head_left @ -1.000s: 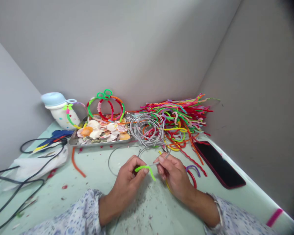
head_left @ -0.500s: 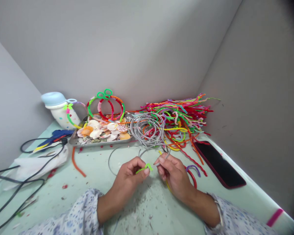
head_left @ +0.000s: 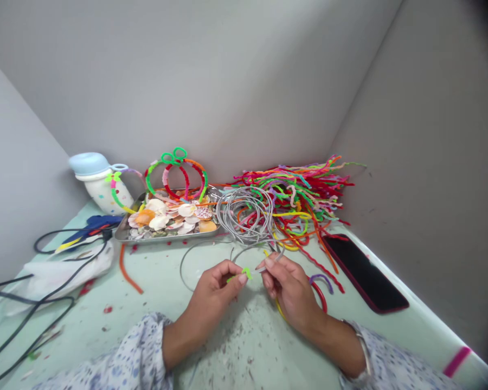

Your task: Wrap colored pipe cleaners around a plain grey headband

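Note:
Between the thumb and fingers of my left hand (head_left: 217, 287) is a short, bright green pipe cleaner (head_left: 246, 272), its end poking out to the right. My right hand (head_left: 289, 287) pinches a grey wire (head_left: 262, 269), whose tip points left at the green end. Whether the two tips touch, I cannot tell. Just beyond my hands lies a loose coil of the same grey wire (head_left: 246, 215). A yellow strand (head_left: 280, 310) and a red strand (head_left: 322, 299) show beside my right hand.
A metal tray (head_left: 168, 238) of seashells stands at the back, with fuzzy hoops (head_left: 185, 183) over it. Behind the coil is a heap of coloured pipe cleaners (head_left: 296, 187). A phone (head_left: 368, 275) lies right; a bottle (head_left: 106, 189) and black cable (head_left: 28, 319) are left.
The grey wire's tip has come closer to the green pipe cleaner. Less of the green piece shows at my left fingertips, and both hands have barely shifted.

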{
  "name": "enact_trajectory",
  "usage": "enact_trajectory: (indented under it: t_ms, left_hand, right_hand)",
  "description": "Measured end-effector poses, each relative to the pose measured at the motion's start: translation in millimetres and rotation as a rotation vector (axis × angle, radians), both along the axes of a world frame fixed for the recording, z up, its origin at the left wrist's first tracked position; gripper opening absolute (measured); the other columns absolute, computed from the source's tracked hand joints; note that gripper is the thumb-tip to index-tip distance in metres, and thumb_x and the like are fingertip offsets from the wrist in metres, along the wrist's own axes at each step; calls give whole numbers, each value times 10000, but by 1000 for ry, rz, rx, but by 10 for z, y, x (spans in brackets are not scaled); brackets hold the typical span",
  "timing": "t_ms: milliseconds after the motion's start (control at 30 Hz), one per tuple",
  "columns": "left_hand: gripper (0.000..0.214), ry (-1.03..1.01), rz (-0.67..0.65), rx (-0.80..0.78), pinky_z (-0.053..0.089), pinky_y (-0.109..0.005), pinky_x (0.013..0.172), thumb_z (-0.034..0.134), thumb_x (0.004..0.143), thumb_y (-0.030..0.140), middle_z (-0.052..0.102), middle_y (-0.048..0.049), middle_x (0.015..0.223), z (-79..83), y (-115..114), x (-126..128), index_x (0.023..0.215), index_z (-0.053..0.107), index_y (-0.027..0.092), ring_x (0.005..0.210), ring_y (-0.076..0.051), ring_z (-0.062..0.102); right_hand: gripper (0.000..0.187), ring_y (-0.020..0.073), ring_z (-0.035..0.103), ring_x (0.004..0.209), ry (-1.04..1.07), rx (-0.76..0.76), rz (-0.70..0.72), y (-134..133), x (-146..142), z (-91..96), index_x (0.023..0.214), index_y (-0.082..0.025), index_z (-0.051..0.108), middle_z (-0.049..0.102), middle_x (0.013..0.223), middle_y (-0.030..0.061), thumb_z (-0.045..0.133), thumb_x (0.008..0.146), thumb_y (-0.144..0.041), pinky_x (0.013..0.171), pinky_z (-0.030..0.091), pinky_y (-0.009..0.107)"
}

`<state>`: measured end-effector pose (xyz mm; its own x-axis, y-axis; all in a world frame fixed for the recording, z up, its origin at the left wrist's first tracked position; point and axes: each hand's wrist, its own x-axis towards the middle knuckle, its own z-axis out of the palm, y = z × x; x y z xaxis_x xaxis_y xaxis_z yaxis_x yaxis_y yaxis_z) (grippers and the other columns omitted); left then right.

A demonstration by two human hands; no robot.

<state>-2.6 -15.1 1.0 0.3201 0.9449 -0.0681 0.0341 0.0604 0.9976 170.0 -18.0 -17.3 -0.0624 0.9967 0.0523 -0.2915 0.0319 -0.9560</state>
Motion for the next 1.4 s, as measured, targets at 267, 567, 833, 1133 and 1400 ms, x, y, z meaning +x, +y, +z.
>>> enact_trajectory:
  t_ms: [267,567,833,1133,1400]
  left_hand:
    - [262,-31,-8,-46,300,-223,518,635,825,369,441,60,549,63,-12,16,688,551,163,520,-92,367]
    - [280,-109,8,-155,253,-223,486,694,752,367,442,58,502,103,-14,37,626,561,155,468,-78,345]
    - [234,-21,48,-40,364,-217,525,660,818,370,558,32,665,50,-16,31,908,587,167,548,-101,461]
    - [59,235,214,514,443,-247,685,598,856,150,587,-20,851,26,-46,1,824,622,194,792,-154,554]
    - [140,235,222,621,455,-248,665,623,847,112,633,-34,853,23,-32,-10,880,714,213,782,-157,586]
  right_hand:
    - [329,62,394,427,-12,-12,11,-11,2,0,669,-163,586,489,508,-55,586,901,-396,431,305,194]
    - [340,64,393,421,-39,-33,10,-23,2,32,663,-164,591,490,508,-51,585,898,-410,420,300,196]
    - [404,62,387,413,-39,-36,-33,4,-15,52,601,-174,539,483,492,-52,575,906,-436,430,317,197]
    - [404,61,393,413,4,-55,-53,14,-34,59,601,-174,542,492,507,-52,588,906,-435,435,327,195]
    - [409,63,398,413,-1,-67,-32,12,-26,55,600,-172,553,497,503,-48,588,908,-440,430,324,195]
